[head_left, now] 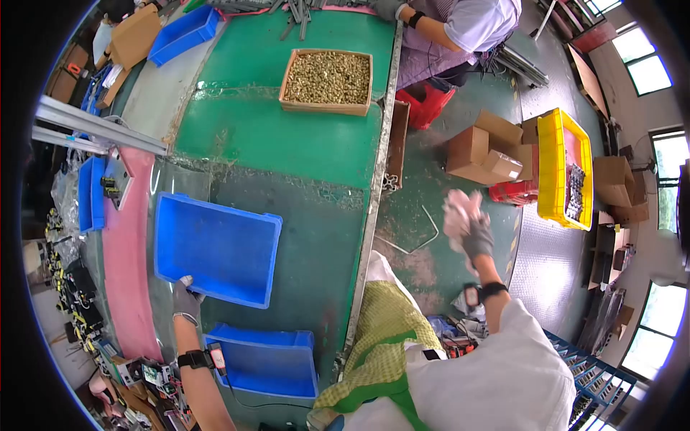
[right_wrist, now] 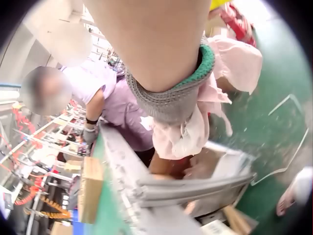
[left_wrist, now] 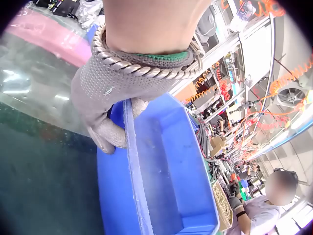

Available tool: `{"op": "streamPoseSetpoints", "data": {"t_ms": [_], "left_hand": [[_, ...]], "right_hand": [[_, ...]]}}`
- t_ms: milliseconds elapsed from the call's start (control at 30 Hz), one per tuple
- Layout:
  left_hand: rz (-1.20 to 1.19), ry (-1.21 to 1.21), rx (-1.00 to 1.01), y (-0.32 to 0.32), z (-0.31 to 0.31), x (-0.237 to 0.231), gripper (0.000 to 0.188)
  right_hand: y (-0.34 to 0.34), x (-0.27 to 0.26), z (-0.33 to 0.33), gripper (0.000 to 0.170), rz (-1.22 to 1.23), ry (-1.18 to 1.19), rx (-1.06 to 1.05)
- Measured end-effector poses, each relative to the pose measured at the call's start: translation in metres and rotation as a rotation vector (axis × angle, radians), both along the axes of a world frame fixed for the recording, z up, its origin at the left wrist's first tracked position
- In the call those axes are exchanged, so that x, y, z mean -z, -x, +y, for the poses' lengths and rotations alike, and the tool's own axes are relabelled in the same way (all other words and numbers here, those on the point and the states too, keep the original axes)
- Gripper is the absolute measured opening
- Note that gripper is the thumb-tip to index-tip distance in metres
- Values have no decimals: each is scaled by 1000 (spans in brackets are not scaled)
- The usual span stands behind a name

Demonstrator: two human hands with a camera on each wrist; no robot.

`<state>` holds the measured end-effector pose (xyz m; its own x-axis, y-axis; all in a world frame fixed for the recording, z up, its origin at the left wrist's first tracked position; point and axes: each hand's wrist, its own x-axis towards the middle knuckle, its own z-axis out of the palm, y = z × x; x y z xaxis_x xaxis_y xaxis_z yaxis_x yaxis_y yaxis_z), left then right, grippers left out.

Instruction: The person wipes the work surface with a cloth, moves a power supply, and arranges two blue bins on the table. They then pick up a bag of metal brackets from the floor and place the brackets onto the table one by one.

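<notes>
My left hand, in a grey glove, grips the near rim of a blue plastic bin. In the left wrist view, the glove's fingers bend over the bin's wall, some outside and some inside. The bin's floor is bare. Out past the table's right edge, my gloved right hand holds a crumpled pale pink rag, blurred in the head view. Folds of the rag hang around the glove in the right wrist view and hide the fingers. Closest to me lies a second blue bin.
A carton of small brass-coloured parts stands farther up the green table. Another person works at its far right. Cardboard boxes and a yellow crate stand right of the aisle. A metal frame juts in from the left.
</notes>
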<state>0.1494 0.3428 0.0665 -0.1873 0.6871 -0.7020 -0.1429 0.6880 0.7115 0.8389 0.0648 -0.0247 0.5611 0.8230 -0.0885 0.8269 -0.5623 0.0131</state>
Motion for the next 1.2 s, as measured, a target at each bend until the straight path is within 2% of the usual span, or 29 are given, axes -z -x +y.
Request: {"op": "streamPoseSetpoints", "data": {"t_ms": [33,67,133,200,267,333,400,467,533,567,633,667,700,733,767,833,867,900,933,1067,1100,1133,1200], "left_hand": [[-1,7,23,4,2,5,27],[-18,16,18,3,3,7,29],[-49,19,-27,4,2,7,32],[79,35,-111,1,-2,3,28],[55,91,-114,15,-4,7,29],[-2,85,-131,17,-5,7,37],[130,130,-24,7,-9,-15,40],[101,82,47,8,-14,-14,40],[256,243,91,-10,-6,-37,40],[298,253,37,-4,-1,-39,43],[373,279,-53,14,9,-40,51],[699,226,30,35,8,-24,52],[1028,172,119,63,3,5,53],[1356,119,212,85,6,21,54],[1252,142,194,79,12,-8,56],[1581,-28,371,108,1,53,60],[1748,-119,441,136,9,85,63],[1683,-140,422,137,11,82,67],[1615,-162,407,132,13,69,71],[1531,-273,353,138,11,64,69],[1529,-285,353,142,12,65,69],[1531,-300,349,148,16,66,69],[1517,-312,342,146,12,68,69]], "right_hand": [[-1,-28,-16,57,269,321,278],[-19,-12,-50,47,346,653,339],[-20,-27,-76,43,313,860,210],[1,-66,-57,42,595,564,495],[39,-127,7,46,743,582,451],[11,-76,6,48,829,578,90],[36,-111,65,48,725,661,-202],[80,-144,131,44,874,515,-563],[140,-174,189,43,1071,326,-711],[162,-181,217,42,1173,229,-768],[198,-173,269,50,938,228,-1294],[223,-176,289,53,906,373,-1217],[242,-173,316,57,692,397,-1353],[271,-178,349,56,633,354,-1372],[304,-185,384,56,576,314,-1387],[379,-169,461,47,1044,153,-1360],[464,-127,527,46,1167,-2,-1139],[512,-150,547,45,1254,130,-900],[556,-128,583,46,1307,97,-838],[681,-4,720,62,1332,-11,-784],[716,-11,728,62,1380,101,-466],[747,-16,729,61,1390,108,-553],[786,-45,685,52,1687,19,-447]]}}
